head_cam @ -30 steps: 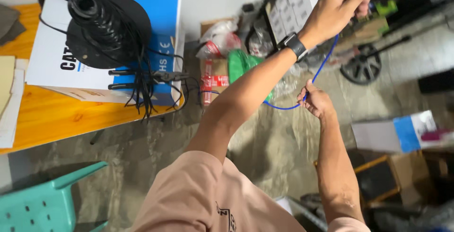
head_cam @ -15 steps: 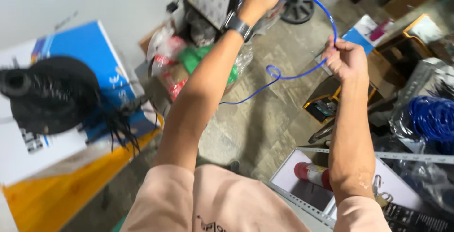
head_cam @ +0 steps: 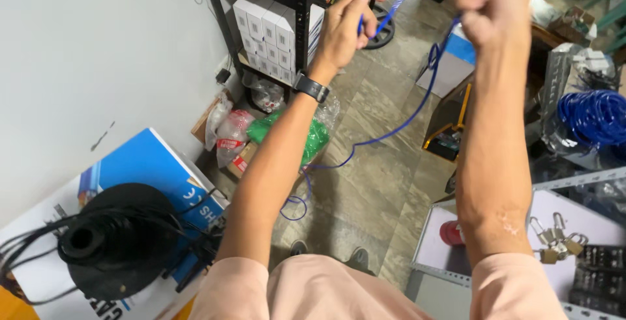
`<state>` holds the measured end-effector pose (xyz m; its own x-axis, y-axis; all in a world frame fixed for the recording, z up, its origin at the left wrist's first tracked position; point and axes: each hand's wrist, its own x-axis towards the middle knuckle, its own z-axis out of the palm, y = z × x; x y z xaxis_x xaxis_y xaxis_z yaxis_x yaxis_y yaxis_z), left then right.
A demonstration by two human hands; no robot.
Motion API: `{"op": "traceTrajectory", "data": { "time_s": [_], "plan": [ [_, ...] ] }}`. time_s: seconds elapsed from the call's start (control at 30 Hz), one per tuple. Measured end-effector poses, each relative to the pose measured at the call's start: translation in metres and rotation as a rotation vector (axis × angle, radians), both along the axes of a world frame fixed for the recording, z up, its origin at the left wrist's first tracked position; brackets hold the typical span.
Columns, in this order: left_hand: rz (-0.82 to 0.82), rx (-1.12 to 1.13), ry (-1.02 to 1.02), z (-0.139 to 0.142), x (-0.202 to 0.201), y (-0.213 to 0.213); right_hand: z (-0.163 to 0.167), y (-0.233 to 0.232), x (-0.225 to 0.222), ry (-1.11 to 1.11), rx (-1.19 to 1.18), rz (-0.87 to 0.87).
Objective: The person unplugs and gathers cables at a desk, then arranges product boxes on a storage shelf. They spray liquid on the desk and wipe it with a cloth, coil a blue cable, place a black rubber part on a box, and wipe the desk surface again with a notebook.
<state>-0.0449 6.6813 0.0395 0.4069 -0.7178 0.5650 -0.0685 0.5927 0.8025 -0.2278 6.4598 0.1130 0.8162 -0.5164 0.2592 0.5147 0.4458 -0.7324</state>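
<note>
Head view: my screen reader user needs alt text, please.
Both raised hands, left hand and right hand, hold a thin blue cable that loops down toward the stone floor. A black cable reel sits lower left on a blue-and-white box.

left hand [head_cam: 345,23] and right hand [head_cam: 495,4] raised side by side, cable [head_cam: 417,108] hanging between them down to floor | shelf rack [head_cam: 280,7] behind left hand, stacked boxes [head_cam: 270,30] in it | bags [head_cam: 228,131] below rack | spool [head_cam: 107,238] on box [head_cam: 150,163], far left | padlocks [head_cam: 554,235] on tray, right
</note>
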Motion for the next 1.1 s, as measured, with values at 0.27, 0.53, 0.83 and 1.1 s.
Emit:
{"op": "traceTrajectory", "data": {
  "time_s": [0.27,0.53,0.83,1.1],
  "plan": [
    [-0.04,0.303,0.086,-0.013,0.016,-0.016,-0.006,0.121,0.055,0.524,-0.429,-0.172],
    [0.097,0.266,-0.015,-0.008,0.009,-0.018,-0.029,0.114,0.08,0.487,-0.929,-0.733],
    [-0.03,0.068,0.284,0.0,0.013,-0.022,-0.161,0.177,0.041,0.648,-1.12,-0.816],
    [-0.161,0.215,0.276,-0.014,0.033,0.004,-0.158,0.118,-0.002,0.61,-0.087,-0.36]
  ]
}}
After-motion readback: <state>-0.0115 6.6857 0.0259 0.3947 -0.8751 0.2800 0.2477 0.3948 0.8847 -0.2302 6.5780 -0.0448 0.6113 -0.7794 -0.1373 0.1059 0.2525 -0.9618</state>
